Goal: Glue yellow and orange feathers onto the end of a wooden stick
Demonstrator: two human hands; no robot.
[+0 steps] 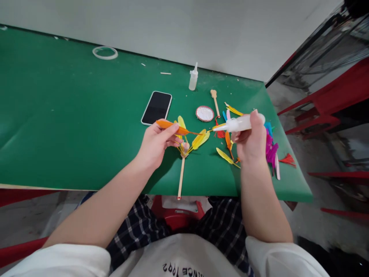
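Observation:
My left hand [158, 142] pinches an orange feather [175, 127], its quill pointing right. In my right hand [251, 140] lies a translucent glue bottle [240, 123], tilted sideways with its nozzle toward the feather's quill, a small gap between them. Below the left fingers rests a wooden stick [181, 177] with yellow feathers [201, 139] fanned around its head; the fingers partly cover it. Loose yellow feathers [226, 156] and an orange feather [228, 143] lie by my right hand, which hides some of the pile.
A phone [156, 107], a second small bottle [193, 78], a round dish of white material [205, 113] and another wooden stick [215, 102] with a red tassel stand farther back. Purple feathers [271, 152] and a red tassel [287, 160] lie right. A clear ring [105, 57] sits back left.

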